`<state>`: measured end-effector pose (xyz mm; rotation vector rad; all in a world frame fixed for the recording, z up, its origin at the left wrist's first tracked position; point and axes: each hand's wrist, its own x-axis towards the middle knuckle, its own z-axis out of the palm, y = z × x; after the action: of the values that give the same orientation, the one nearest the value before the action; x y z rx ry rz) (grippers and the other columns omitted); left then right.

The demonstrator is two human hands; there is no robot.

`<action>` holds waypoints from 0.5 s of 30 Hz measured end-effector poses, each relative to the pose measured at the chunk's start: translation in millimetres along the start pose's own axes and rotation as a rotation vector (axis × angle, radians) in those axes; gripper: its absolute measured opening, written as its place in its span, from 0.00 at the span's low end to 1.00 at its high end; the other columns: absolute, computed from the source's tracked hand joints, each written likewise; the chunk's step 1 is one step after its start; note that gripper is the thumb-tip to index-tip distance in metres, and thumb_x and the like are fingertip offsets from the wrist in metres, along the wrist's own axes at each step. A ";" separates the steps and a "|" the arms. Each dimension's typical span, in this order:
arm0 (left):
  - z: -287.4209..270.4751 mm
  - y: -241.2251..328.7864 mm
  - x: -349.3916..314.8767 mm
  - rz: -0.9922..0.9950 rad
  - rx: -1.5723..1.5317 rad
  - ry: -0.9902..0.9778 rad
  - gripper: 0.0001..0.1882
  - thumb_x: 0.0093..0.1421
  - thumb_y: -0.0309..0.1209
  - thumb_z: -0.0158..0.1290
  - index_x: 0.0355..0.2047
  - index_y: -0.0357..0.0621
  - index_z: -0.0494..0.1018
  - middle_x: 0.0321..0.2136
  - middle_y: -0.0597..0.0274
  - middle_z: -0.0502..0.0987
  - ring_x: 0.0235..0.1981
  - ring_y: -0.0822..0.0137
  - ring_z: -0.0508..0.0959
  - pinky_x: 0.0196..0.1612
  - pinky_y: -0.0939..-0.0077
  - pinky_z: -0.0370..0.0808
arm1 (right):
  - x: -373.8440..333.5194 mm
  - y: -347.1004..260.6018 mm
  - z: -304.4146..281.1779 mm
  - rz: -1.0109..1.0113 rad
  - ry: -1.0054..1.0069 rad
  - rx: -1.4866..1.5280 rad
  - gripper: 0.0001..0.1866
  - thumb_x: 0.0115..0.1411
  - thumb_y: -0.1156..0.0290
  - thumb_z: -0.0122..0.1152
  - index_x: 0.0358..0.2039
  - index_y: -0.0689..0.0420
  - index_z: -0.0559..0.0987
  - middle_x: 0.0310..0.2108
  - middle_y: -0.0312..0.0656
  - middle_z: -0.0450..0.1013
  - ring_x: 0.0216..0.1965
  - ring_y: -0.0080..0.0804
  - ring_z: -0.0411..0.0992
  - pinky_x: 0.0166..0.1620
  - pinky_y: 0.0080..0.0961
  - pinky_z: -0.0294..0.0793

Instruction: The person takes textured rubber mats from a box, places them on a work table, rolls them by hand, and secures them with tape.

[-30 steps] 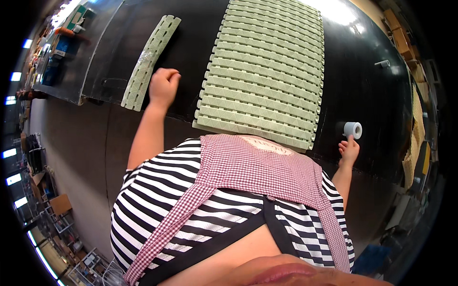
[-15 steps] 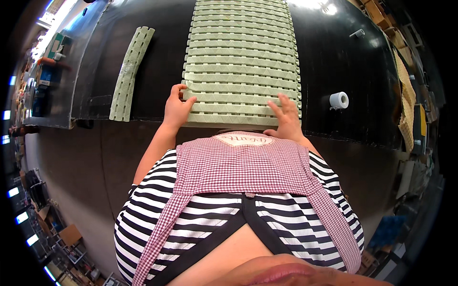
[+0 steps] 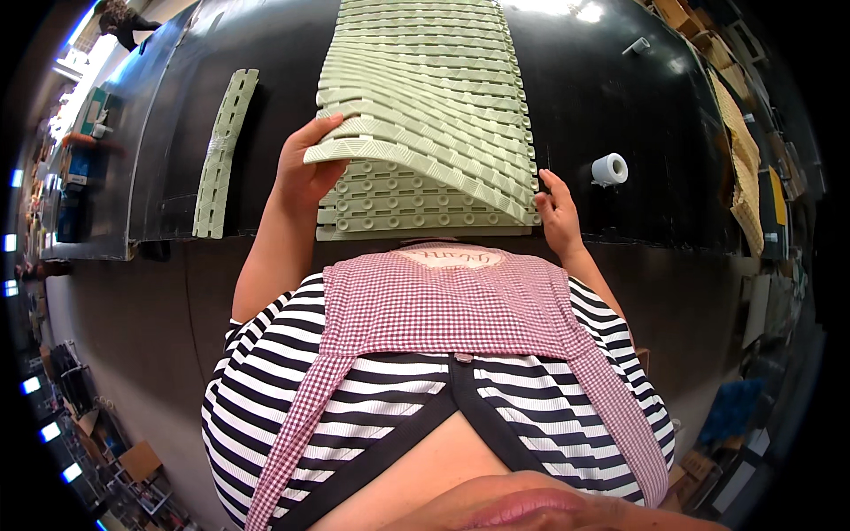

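A pale green slatted plastic mat (image 3: 425, 115) runs lengthwise away from me over the table. My left hand (image 3: 305, 168) is closed around its near left corner and holds that corner up, so the near end arches and twists. Beneath it shows another green layer (image 3: 390, 203) with rows of round cups facing up. The mat's near right corner stays low. Beside that right edge is my right hand (image 3: 560, 217), fingers apart and extended; whether its fingertips touch the mat is hard to tell.
A narrow green slatted strip (image 3: 223, 159) lies on the black table (image 3: 584, 106) at the left. To the right are a white roll (image 3: 609, 169), a small white cylinder (image 3: 636, 46) and a tan sheet (image 3: 739, 155) along the edge. A person (image 3: 124, 22) stands at far left.
My left hand has lifted the mat's near left corner upward and away, uncovering the cupped layer. My right hand has moved off the mat's top to its right edge.
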<state>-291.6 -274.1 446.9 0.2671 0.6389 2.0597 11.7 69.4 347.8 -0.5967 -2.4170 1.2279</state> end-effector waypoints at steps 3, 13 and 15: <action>27.1 6.7 19.3 0.094 -0.047 -0.100 0.18 0.71 0.29 0.46 0.52 0.23 0.72 0.46 0.45 0.81 0.46 0.58 0.82 0.52 0.66 0.79 | 8.1 -11.3 9.9 0.594 0.072 0.824 0.44 0.65 0.43 0.62 0.68 0.62 0.61 0.53 0.50 0.69 0.49 0.32 0.71 0.46 0.28 0.77; 65.9 37.8 59.4 0.137 0.063 -0.336 0.19 0.69 0.30 0.47 0.51 0.24 0.73 0.44 0.46 0.81 0.45 0.58 0.82 0.51 0.67 0.78 | 117.4 -36.3 57.0 0.764 -0.093 0.754 0.39 0.59 0.41 0.68 0.56 0.62 0.72 0.34 0.38 0.70 0.27 0.20 0.67 0.28 0.19 0.68; 89.9 58.1 77.3 0.143 0.056 -0.423 0.18 0.69 0.29 0.46 0.50 0.25 0.74 0.44 0.46 0.81 0.45 0.57 0.82 0.52 0.67 0.78 | 151.6 -35.4 63.7 0.739 -0.068 0.796 0.45 0.57 0.36 0.68 0.58 0.64 0.71 0.37 0.41 0.71 0.31 0.23 0.69 0.32 0.22 0.71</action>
<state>-337.5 -204.2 549.2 0.7766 0.4253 2.0329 -155.2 86.8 360.9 -1.2115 -1.5157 2.3296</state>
